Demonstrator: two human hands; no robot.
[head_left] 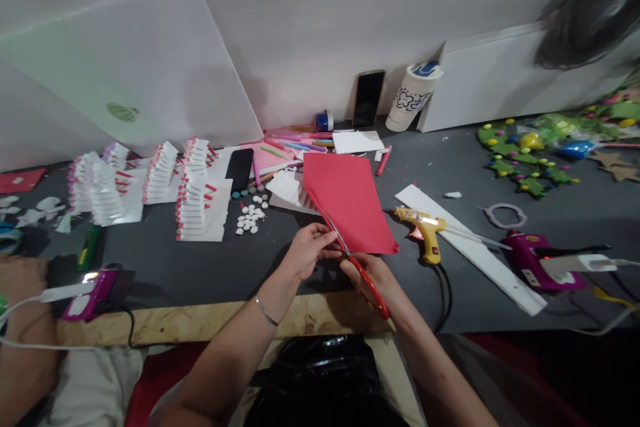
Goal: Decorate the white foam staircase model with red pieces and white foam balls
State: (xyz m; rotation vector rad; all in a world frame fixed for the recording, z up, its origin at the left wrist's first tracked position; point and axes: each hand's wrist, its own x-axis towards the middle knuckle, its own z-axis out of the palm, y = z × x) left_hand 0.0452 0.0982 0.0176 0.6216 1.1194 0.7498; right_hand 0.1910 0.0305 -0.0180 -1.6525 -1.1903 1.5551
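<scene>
My right hand (373, 277) is wrapped round a pair of scissors (367, 283) with red-orange handles. Its blades point up and left along the left edge of a red sheet (345, 197), which looks like craft paper or foam. My left hand (314, 248) pinches the sheet's edge at its lower left corner, close beside the blades. Under the sheet's left side lies a white piece with ridges (285, 190), partly covered. Left of it is a group of small white discs (249, 219). A yellow glue gun (423, 230) rests to the right of the sheet.
White folded pieces with red tips (197, 213) stand at the left, near a black phone (241, 169). Markers (295, 145), another phone (369, 99) and a tumbler (411, 100) are at the back. A white strip (470, 250) and purple power block (537, 260) lie right. A co-worker's arm (25, 320) rests far left.
</scene>
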